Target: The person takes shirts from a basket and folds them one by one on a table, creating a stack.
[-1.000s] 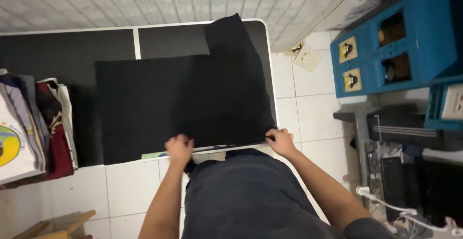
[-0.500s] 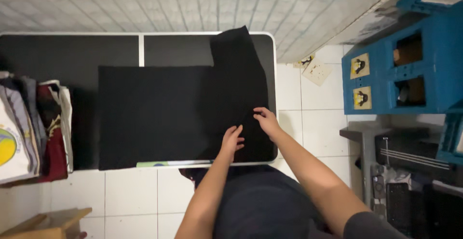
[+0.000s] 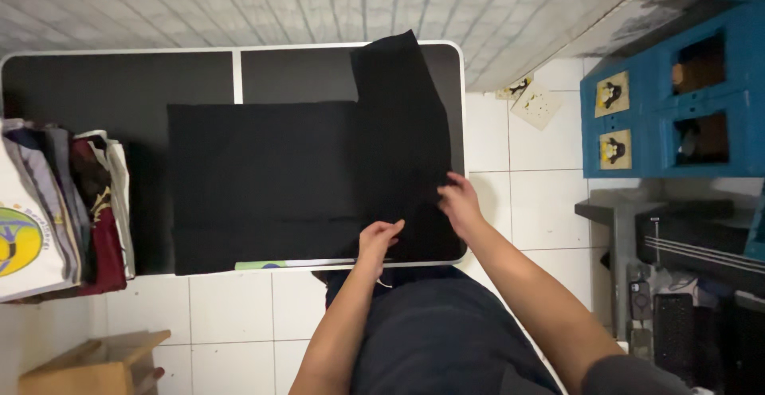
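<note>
Both hands have shifted from the table's near edge up onto the black garment (image 3: 271, 180) — the left hand (image 3: 378, 240) now pinches a fold of cloth near the front edge, the right hand (image 3: 457, 200) grips the fabric beside the table's (image 3: 119, 76) right rim. The garment lies flat across the dark tabletop, one sleeve angled toward the far corner. Black cloth on a black surface hides the edges — an uneven pull could skew the fold or drag fabric off the rim. Stacked clothes (image 3: 64, 204) crowd the left end.
</note>
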